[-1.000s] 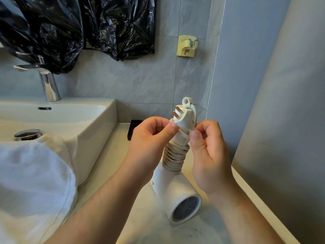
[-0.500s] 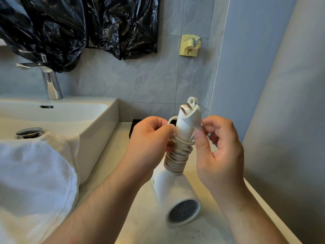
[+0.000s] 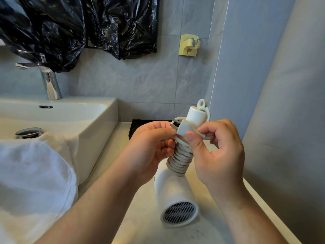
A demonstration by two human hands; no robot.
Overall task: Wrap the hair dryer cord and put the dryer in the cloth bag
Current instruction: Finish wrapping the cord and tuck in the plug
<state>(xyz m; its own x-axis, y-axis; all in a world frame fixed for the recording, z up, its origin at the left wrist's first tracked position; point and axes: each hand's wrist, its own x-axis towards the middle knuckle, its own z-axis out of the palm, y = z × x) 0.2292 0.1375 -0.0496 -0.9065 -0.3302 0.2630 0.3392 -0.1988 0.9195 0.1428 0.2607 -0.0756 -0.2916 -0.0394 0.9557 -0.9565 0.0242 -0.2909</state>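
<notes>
A white hair dryer (image 3: 173, 194) stands on the counter with its mesh end toward me and its handle pointing up. Its cord (image 3: 180, 160) is coiled in several turns around the handle. The white plug (image 3: 182, 128) lies across the handle just under the handle's top. My left hand (image 3: 151, 147) grips the handle and the plug from the left. My right hand (image 3: 218, 152) pinches the plug and the cord end from the right. A white cloth bag (image 3: 33, 182) lies at lower left, draped over the basin's edge.
A white basin (image 3: 84, 120) with a chrome tap (image 3: 50, 81) is on the left. Black plastic bags (image 3: 73, 25) hang on the tiled wall. A yellow wall holder (image 3: 189, 44) sits above. A black tray (image 3: 140, 123) lies behind my hands. A grey wall rises on the right.
The plug has swung from pointing up beside the handle's top to lying crosswise below it. Both hands have shifted slightly to the right with the dryer.
</notes>
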